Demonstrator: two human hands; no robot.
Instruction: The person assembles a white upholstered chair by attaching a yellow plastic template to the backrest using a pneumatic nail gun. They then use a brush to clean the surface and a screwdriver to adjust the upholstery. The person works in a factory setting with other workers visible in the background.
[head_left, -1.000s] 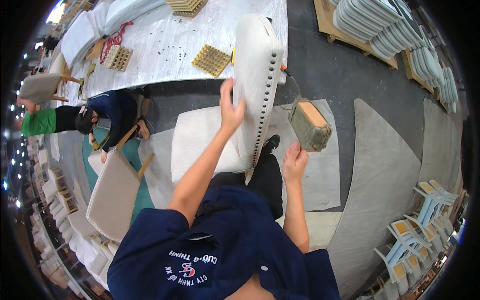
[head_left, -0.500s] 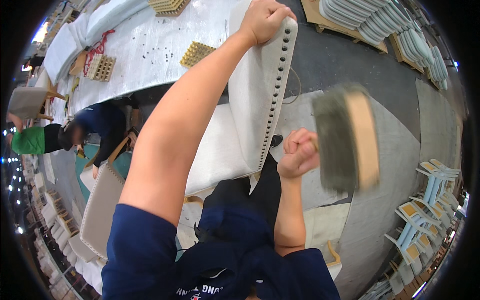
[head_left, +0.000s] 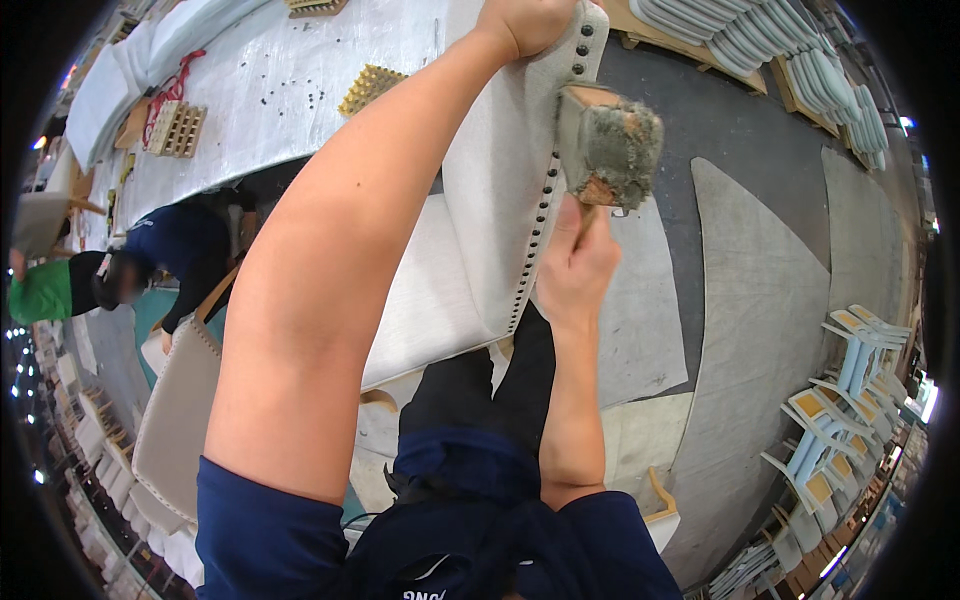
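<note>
An upholstered chair [head_left: 405,300] in pale fabric is in front of me, a row of dark nail heads [head_left: 541,215] running along the side edge of its backrest. My left hand [head_left: 528,24] grips the top corner of the backrest; part of it is cut off by the frame's upper edge. In my right hand [head_left: 580,262] is the handle of a mallet, its fingers wrapped around it. The mallet's blocky head [head_left: 615,148], covered in worn grey-green padding, is against or very close to the nailed edge; I cannot tell whether they touch.
A plastic-covered table [head_left: 270,60] at the far left bears loose nails, a yellow studded tray [head_left: 371,89] and a tan block with holes [head_left: 178,129]. Left of me, a co-worker [head_left: 180,240] bends by another chair [head_left: 178,420]. Stacked cushions [head_left: 700,30] and chair frames [head_left: 835,420] line the right.
The mallet has swung left from beside the chair to the backrest's nailed edge, and my right hand has moved up and left with it. My left hand keeps its hold.
</note>
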